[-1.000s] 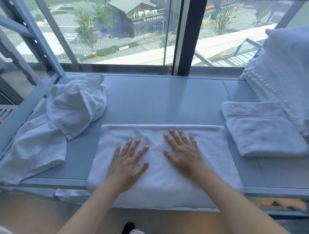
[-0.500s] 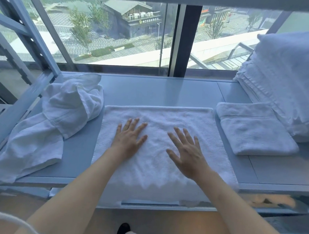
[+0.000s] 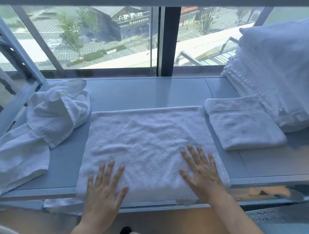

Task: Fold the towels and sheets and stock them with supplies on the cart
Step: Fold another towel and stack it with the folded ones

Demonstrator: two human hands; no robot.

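Observation:
A white terry towel [image 3: 145, 141] lies spread flat in the middle of the grey shelf [image 3: 151, 91], its near edge hanging over the front lip. My left hand [image 3: 105, 189] rests on the towel's near left part with fingers straight and spread. My right hand [image 3: 201, 171] lies flat on the near right part, fingers also spread. Neither hand holds anything. A folded white towel [image 3: 242, 125] sits on the shelf to the right, apart from the spread one.
A crumpled white cloth [image 3: 42, 125] lies heaped at the left of the shelf. A tall stack of folded white linen [image 3: 281, 66] stands at the far right. Window glass and a dark post [image 3: 171, 40] close the back. A slanted metal frame [image 3: 18, 45] runs along the left.
Both hands have slid back over the towel toward its near edge, staying flat. The towel's far edge now lies farther back on the shelf than a second ago.

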